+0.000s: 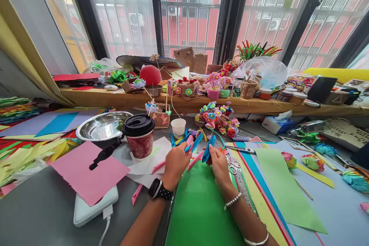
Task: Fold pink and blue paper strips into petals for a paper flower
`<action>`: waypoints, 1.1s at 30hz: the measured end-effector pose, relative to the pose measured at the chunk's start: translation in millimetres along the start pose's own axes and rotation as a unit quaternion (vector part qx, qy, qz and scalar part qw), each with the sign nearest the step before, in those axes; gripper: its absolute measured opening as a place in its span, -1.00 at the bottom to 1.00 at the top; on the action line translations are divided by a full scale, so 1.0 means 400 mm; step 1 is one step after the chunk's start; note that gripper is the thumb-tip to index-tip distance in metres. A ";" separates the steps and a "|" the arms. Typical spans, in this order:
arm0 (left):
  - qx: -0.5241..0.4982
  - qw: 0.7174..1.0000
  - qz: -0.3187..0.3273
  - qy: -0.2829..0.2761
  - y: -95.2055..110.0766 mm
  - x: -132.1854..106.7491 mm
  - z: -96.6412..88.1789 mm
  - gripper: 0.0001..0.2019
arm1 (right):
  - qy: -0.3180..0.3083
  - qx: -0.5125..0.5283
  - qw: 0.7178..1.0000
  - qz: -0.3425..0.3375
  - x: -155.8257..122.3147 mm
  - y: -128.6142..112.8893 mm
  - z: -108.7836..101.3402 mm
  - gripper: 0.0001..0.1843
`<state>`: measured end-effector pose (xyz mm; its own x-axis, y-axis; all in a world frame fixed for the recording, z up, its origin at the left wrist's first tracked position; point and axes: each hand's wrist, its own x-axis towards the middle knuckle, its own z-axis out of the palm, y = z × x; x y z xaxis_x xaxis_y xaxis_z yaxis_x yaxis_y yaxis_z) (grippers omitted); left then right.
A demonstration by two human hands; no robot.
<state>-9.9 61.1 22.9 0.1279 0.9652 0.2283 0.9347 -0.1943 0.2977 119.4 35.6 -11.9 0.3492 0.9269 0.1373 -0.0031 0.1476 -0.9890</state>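
My left hand (176,162), with a black smartwatch on its wrist, is closed around pink and blue folded paper pieces (190,144). A little to its right, my right hand (219,165), wearing bead bracelets, pinches a blue folded paper piece (208,149). Both hands hover over a green paper sheet (198,207) on the grey table (43,207). Loose pink folded strips (159,166) lie just left of my left hand.
A red paper cup with a black lid (140,135), a small white cup (178,127) and a steel bowl (99,126) stand beyond the hands. Scissors (234,166) and coloured paper sheets lie right. A pink sheet (88,171) and a white power bank (93,206) are left. Paper flowers (217,117) crowd the back.
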 end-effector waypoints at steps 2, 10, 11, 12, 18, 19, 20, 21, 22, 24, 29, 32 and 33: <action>-0.023 0.999 0.019 0.024 0.001 -0.010 -0.001 -0.82 | -0.005 0.012 1.000 -0.013 -0.001 -0.003 -0.002 -0.57; -0.091 0.987 0.118 0.057 0.018 -0.027 0.030 -0.88 | -0.025 0.042 0.999 -0.015 -0.006 -0.024 -0.001 -0.66; -0.096 0.986 0.128 0.053 0.019 -0.029 0.030 -0.89 | -0.023 0.041 0.999 -0.015 -0.006 -0.025 -0.002 -0.66; -0.101 0.985 0.133 0.050 0.020 -0.031 0.029 -0.89 | -0.018 0.039 0.999 -0.015 -0.006 -0.025 -0.003 -0.66; -0.128 0.980 0.139 0.059 0.021 -0.038 0.027 -0.83 | -0.002 0.046 0.999 -0.016 0.000 -0.017 -0.003 -0.66; -0.128 0.980 0.140 0.055 0.022 -0.038 0.029 -0.83 | 0.000 0.048 0.999 -0.017 0.001 -0.016 -0.002 -0.66; -0.126 0.981 0.141 0.049 0.022 -0.038 0.031 -0.83 | 0.001 0.047 0.999 -0.018 0.001 -0.017 -0.001 -0.66; -0.124 0.981 0.141 0.043 0.023 -0.038 0.033 -0.83 | 0.000 0.043 0.999 -0.019 0.002 -0.017 -0.001 -0.65; -0.122 0.982 0.142 0.036 0.024 -0.037 0.035 -0.83 | -0.003 0.036 0.999 -0.020 0.002 -0.019 -0.001 -0.64; -0.124 0.981 0.146 0.022 0.026 -0.037 0.036 -0.82 | -0.006 0.020 0.999 -0.025 0.003 -0.021 -0.004 -0.63; -0.203 0.964 0.171 0.000 0.026 -0.034 0.027 -0.75 | 0.022 -0.027 0.998 -0.052 0.004 -0.024 -0.015 -0.63; -0.257 0.953 0.163 0.017 0.022 -0.030 0.022 -0.75 | 0.028 -0.085 0.990 -0.106 0.002 -0.024 -0.017 -0.64; -0.264 0.952 0.154 0.025 0.020 -0.028 0.022 -0.75 | 0.025 -0.104 0.986 -0.127 0.001 -0.025 -0.017 -0.65</action>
<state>-1.1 50.4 14.8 0.3409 0.8410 0.4201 0.5571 -0.5407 0.6303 125.7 32.0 -2.5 0.3593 0.8504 0.3843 0.2802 0.2944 -0.9137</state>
